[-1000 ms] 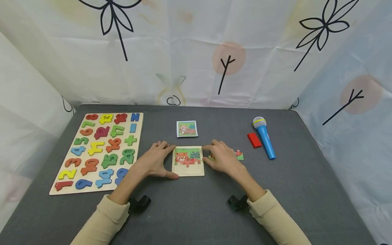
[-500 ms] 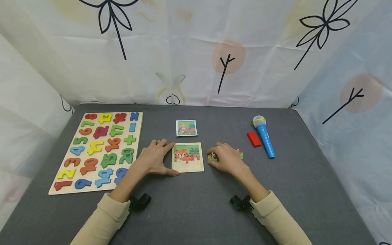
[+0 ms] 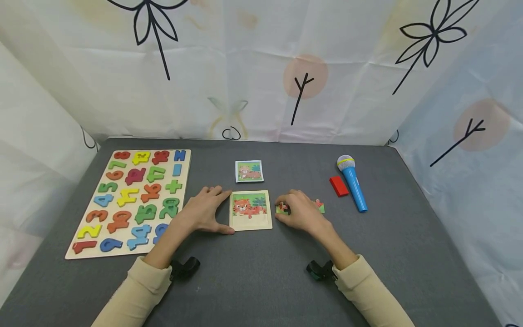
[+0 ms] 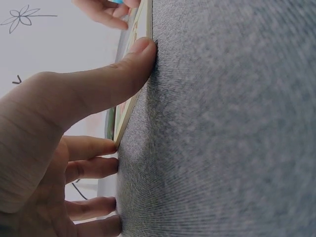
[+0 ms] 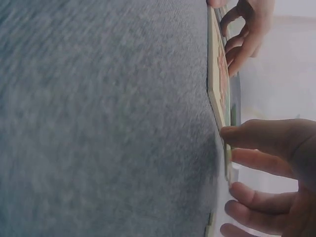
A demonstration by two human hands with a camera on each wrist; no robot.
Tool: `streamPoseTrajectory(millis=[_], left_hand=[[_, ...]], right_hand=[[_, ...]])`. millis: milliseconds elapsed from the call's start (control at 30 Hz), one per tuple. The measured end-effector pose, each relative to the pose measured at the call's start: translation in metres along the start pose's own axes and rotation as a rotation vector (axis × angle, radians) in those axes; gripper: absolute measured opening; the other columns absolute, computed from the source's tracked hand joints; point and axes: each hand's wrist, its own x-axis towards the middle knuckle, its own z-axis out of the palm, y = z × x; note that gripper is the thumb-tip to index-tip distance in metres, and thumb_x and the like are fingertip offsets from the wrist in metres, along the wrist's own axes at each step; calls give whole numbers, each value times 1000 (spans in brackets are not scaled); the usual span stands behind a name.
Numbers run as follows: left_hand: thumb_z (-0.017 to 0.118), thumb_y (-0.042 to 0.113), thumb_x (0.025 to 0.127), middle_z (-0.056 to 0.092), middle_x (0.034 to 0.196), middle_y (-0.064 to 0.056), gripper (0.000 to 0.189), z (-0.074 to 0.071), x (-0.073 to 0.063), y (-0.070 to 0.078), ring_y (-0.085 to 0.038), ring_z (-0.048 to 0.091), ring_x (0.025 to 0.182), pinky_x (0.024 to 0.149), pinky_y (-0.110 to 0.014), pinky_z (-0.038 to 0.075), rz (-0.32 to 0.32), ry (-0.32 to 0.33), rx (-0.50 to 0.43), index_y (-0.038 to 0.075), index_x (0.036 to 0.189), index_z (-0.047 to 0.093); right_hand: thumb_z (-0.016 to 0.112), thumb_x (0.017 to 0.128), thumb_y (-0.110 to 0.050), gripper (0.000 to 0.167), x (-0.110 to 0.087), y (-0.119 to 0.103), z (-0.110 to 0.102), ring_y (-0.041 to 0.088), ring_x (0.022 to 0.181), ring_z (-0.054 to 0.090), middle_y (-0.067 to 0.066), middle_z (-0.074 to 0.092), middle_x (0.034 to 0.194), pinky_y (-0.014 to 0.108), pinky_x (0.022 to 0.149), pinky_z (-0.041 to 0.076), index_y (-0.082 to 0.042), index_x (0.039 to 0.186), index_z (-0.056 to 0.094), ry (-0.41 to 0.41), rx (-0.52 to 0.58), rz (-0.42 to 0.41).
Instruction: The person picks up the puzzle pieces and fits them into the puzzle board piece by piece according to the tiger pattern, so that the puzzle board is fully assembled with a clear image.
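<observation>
A square wooden puzzle board (image 3: 250, 225) lies mid-table, its upper part filled with a red tiger picture and a bare wood strip below. My left hand (image 3: 206, 211) rests at its left side, fingers spread. In the left wrist view the thumb (image 4: 140, 49) touches the board's near edge and the index fingertip its far corner. Right of the board, my right hand (image 3: 300, 210) pinches a green-and-red puzzle piece (image 3: 281, 209) between thumb and index finger, low over the table. The hand covers most of it. Another puzzle piece (image 3: 321, 207) shows just beyond this hand.
A picture card (image 3: 249, 171) of the tiger lies behind the board. At the left is a large wooden number board (image 3: 98, 227) with colourful raised numbers. A red block (image 3: 339, 186) and a blue toy microphone (image 3: 354, 184) lie at the right. Printed white cloth surrounds the table.
My right hand has left the puzzle board's right edge and moved right to the puzzle piece. The board has shifted slightly away from me; my left hand stays beside it.
</observation>
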Motion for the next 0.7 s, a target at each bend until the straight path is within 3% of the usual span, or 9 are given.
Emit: streamPoseTrajectory(millis=[167,400,700], left_hand=[[84,66,70,49,152,-20,110,0,0,0,-46,48,134,95,-66,52,3,4,8,8,154,45],[85,66,69,49,152,-20,110,1,0,0,-46,48,135,96,-65,51,-4,3,5,8,154,45],[85,66,69,51,150,-19,110,2,0,-1,-45,50,130,93,-64,53,-2,13,3,8,153,47]], right_hand=[[80,88,-21,27,1,-7,1,15,75,46,5,61,85,27,66,38,-9,111,78,37,12,-18],[80,87,-19,22,5,-26,8,15,75,46,7,61,86,27,64,39,-9,107,79,85,43,-105],[80,88,-24,21,17,-56,26,13,76,49,3,61,89,25,59,40,-15,107,78,30,-6,-168]])
